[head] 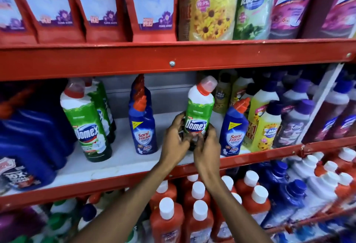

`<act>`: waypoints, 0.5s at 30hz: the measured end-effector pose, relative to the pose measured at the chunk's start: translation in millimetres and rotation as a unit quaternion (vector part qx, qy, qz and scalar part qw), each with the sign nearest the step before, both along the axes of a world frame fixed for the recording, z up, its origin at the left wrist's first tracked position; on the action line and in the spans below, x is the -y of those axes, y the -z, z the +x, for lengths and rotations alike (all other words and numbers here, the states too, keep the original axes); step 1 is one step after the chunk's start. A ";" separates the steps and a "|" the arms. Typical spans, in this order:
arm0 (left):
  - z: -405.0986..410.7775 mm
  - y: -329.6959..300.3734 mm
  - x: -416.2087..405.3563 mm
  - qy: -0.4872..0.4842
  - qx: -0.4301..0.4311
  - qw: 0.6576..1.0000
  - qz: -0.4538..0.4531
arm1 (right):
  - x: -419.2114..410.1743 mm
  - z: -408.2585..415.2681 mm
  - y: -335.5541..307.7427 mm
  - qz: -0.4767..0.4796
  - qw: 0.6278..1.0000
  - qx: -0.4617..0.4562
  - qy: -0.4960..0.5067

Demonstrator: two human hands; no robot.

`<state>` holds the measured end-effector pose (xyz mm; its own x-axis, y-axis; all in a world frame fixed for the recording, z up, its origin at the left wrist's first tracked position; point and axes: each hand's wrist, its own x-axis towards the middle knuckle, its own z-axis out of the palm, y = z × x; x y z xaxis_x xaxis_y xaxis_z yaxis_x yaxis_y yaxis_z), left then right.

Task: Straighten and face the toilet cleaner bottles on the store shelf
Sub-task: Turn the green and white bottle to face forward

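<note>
The green Domex bottle (199, 111) was gripped low by both hands (189, 142); the neighbouring Sani Fresh bottle (234, 129) could be toppled if nudged.

Red bathroom cleaner pouches (100, 5) up top, yellow Max Kleen btls (266, 125) mid-right, white-capped orange btls (200, 221) below.

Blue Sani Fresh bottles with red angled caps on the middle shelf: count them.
2 clearly: one blue Sani Fresh bottle left of the held green Domex bottle, another to its right. Red caps behind the left one suggest more hidden.
</note>
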<state>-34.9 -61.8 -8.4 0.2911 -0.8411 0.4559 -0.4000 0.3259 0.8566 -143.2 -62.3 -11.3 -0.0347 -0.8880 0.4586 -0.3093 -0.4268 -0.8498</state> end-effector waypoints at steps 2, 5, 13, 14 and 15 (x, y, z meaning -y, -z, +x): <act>6.9 -0.6 -25.3 0.001 0.015 0.999 -0.029 | -18.7 0.6 3.7 -0.031 0.999 0.011 -0.011; 21.5 -7.2 -62.4 -0.005 0.037 0.998 -0.060 | -49.7 7.1 2.4 -0.066 0.997 0.021 -0.019; 100.2 -16.6 -159.7 -0.117 0.053 0.987 -0.097 | -114.1 76.6 -5.7 -0.083 0.989 0.021 -0.121; 110.5 -15.1 -169.2 -0.135 0.052 0.984 -0.103 | -119.4 87.6 -6.4 -0.085 0.987 0.018 -0.138; 121.4 -14.3 -179.0 -0.149 0.050 0.982 -0.106 | -124.6 99.8 -7.2 -0.089 0.984 0.015 -0.156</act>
<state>86.5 117.2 5.8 0.4548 -0.6080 0.6507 -0.5830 0.3491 0.7337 -43.4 62.3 -4.1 0.2106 -0.7636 0.6104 -0.1158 -0.6395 -0.7601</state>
